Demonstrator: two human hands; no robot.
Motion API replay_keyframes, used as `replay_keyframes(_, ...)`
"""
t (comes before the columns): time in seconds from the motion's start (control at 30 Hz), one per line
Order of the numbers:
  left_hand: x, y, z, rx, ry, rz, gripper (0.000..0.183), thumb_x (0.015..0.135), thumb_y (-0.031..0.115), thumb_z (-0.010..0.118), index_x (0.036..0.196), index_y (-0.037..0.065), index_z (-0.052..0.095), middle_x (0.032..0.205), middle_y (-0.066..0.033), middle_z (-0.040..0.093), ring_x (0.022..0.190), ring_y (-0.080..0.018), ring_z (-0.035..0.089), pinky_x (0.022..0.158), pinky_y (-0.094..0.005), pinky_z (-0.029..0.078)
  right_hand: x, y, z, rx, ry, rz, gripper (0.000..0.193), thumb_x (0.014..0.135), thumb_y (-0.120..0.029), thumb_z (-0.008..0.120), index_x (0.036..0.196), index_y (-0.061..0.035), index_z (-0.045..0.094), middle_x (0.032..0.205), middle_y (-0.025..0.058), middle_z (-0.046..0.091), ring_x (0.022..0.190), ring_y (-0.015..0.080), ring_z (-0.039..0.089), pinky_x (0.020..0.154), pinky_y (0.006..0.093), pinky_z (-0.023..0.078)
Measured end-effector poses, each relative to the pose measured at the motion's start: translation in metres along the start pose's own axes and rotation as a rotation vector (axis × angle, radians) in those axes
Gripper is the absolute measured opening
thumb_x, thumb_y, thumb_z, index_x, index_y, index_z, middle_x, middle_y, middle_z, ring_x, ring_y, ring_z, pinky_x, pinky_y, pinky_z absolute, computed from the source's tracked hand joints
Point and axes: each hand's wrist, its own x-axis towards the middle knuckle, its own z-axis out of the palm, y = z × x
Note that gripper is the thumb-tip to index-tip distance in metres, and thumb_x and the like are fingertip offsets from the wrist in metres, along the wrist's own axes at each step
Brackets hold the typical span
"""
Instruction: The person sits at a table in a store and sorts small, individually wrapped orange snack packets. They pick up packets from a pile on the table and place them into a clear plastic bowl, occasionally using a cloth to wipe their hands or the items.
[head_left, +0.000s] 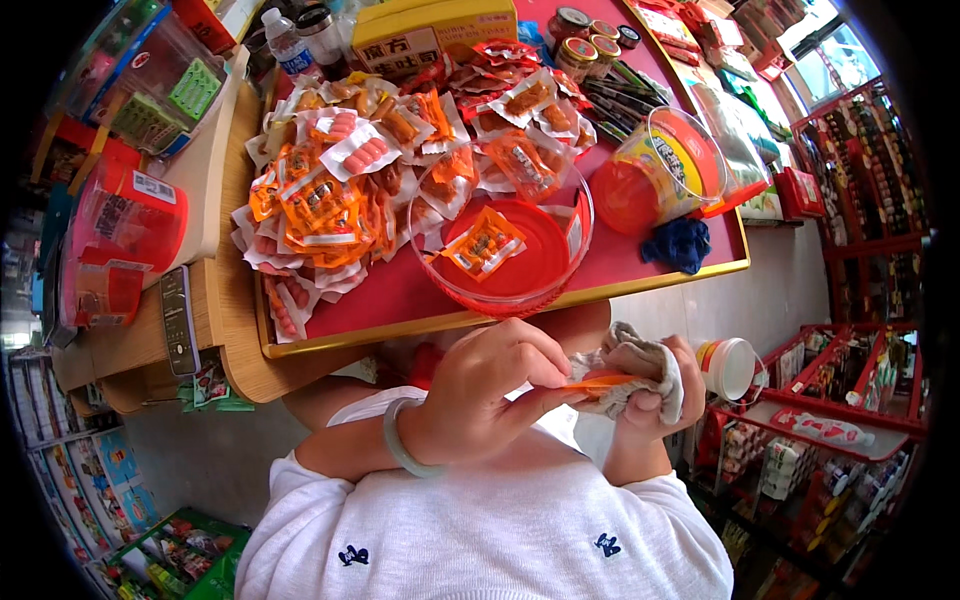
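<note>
Below the front edge of the red table [640, 262], in the open gap between that edge and our chest, we hold an orange packet [605, 382] wrapped in a grey cloth [640, 362]. Our left hand [490, 385] curls across with fingertips pinching the packet's near end, a pale bangle [398, 440] on its wrist, while our right hand [665, 395] grips cloth and packet together. Near the table's front edge sits a clear round tub [505, 255] holding one packet, a heap of snack packets [350, 190] fills the left side, and shop shelves [840, 400] stand to our right.
</note>
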Motion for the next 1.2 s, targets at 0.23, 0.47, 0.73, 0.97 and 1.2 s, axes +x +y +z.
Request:
replay_keyframes(0.23, 0.006, 0.004, -0.018, -0.075, 0.091, 0.035, 0.018, 0.073, -0.002, 0.074, 0.083, 0.007, 0.061, 0.085, -0.0077, 0.063, 0.068, -0.0177, 0.062, 0.060, -0.0272, 0.050, -0.036, 0.034, -0.028, 0.953, 0.393, 0.382, 0.061, 0.089, -0.060, 0.048, 0.107, -0.0016, 0.052, 0.101, 0.0127, 0.057, 0.087, 0.0237, 0.056, 0.074, 0.0408, 0.050)
replay_keyframes(0.47, 0.009, 0.014, -0.026, 0.158, -0.358, 0.392, 0.009, 0.073, 0.013, 0.067, 0.076, 0.016, 0.060, 0.087, 0.0026, 0.057, 0.064, -0.0115, 0.054, 0.050, -0.0255, 0.045, -0.026, 0.059, -0.026, 0.935, -0.254, 0.299, 0.049, 0.087, -0.048, 0.057, 0.104, -0.0026, 0.059, 0.106, 0.0146, 0.060, 0.093, 0.0338, 0.058, 0.082, 0.0468, 0.048)
replay_keyframes(0.73, 0.006, 0.016, -0.015, 0.399, -0.155, 0.563, 0.011, 0.071, 0.019, 0.066, 0.076, 0.024, 0.058, 0.094, 0.0109, 0.052, 0.083, -0.0075, 0.049, 0.067, -0.0274, 0.037, 0.010, 0.040, 0.016, 0.994, -1.280, 0.211, 0.063, 0.082, -0.055, 0.063, 0.105, 0.0034, 0.057, 0.097, 0.0156, 0.061, 0.088, 0.0326, 0.058, 0.079, 0.0416, 0.043)
replay_keyframes(0.97, 0.012, 0.013, -0.021, 0.243, -0.247, 0.549, 0.010, 0.074, 0.015, 0.065, 0.071, 0.021, 0.057, 0.093, 0.0109, 0.060, 0.084, -0.0078, 0.059, 0.072, -0.0265, 0.040, 0.004, 0.040, 0.011, 1.037, -1.216, 0.410, 0.044, 0.087, -0.042, 0.064, 0.075, -0.0001, 0.057, 0.067, 0.0112, 0.056, 0.063, 0.0272, 0.054, 0.057, 0.0375, 0.040)
replay_keyframes(1.2, 0.024, 0.000, -0.070, -0.172, -0.082, 0.319, 0.011, 0.092, 0.020, 0.056, 0.084, 0.013, 0.056, 0.086, -0.0046, 0.070, 0.077, -0.0179, 0.069, 0.071, -0.0294, 0.045, -0.012, 0.058, -0.026, 0.505, -0.626, 0.872, 0.031, 0.095, -0.027, 0.055, 0.088, 0.0028, 0.063, 0.077, 0.0042, 0.063, 0.070, 0.0097, 0.057, 0.062, 0.0262, 0.046)
